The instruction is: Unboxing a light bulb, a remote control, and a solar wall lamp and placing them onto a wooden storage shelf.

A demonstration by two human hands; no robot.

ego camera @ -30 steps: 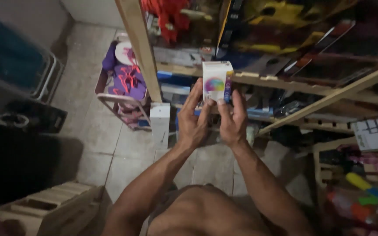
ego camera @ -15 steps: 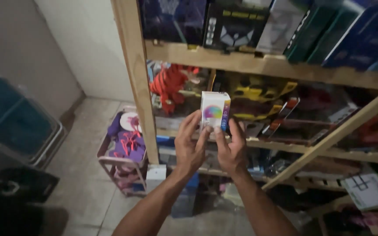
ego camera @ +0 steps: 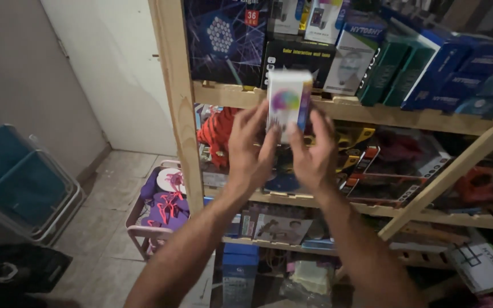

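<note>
Head view. The left hand (ego camera: 250,149) and the right hand (ego camera: 313,153) together clasped a small white box (ego camera: 288,101) with a multicoloured round print, fingers closed on its lower half from either side. The box stood upright in the air, level with the front edge of the upper shelf board (ego camera: 372,113) of a wooden rack, just before a black carton (ego camera: 298,61). The rack's upright post (ego camera: 179,108) stood close to the left hand; open floor (ego camera: 106,199) lay beyond it, bounded by a pale wall (ego camera: 115,68), stacked blue crates (ego camera: 21,185) and a pink rack (ego camera: 161,211) of purple goods. A diagonal brace (ego camera: 446,177) crossed the shelves on the right. Blue and green cartons (ego camera: 429,71) were cut off by the top edge; the lower shelves were dark and indistinct.
</note>
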